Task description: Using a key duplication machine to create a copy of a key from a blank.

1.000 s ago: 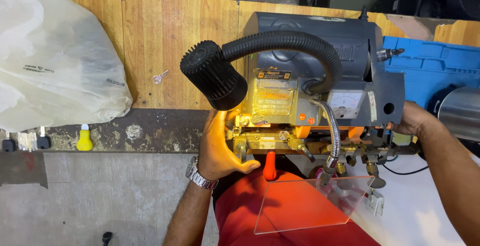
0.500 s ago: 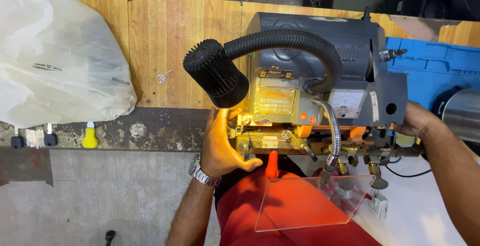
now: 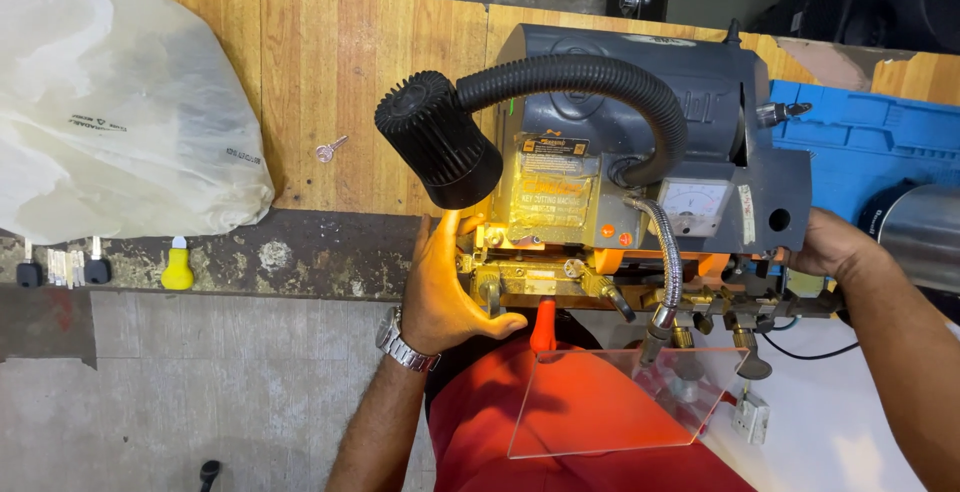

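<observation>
A grey and orange key-cutting machine (image 3: 640,152) stands on a wooden bench. Its black gooseneck lamp (image 3: 440,142) lights the brass clamp carriage (image 3: 530,277) at the front. My left hand (image 3: 450,292) wraps around the left end of that carriage, thumb underneath, with a metal watch on the wrist. An orange-tipped lever (image 3: 543,324) hangs just right of my thumb. My right hand (image 3: 830,247) rests against the machine's right end, its fingers hidden behind the housing. A clear plastic shield (image 3: 620,402) juts out below the cutter.
A loose key (image 3: 330,149) lies on the wooden bench (image 3: 330,62) left of the lamp. A large white plastic bag (image 3: 110,112) fills the left. Several keys (image 3: 60,270) and a yellow-headed one (image 3: 177,270) hang at the bench edge. A blue case (image 3: 860,142) and a metal cylinder (image 3: 925,237) sit at right.
Both hands stay where they were on the machine. Only the view has drifted slightly.
</observation>
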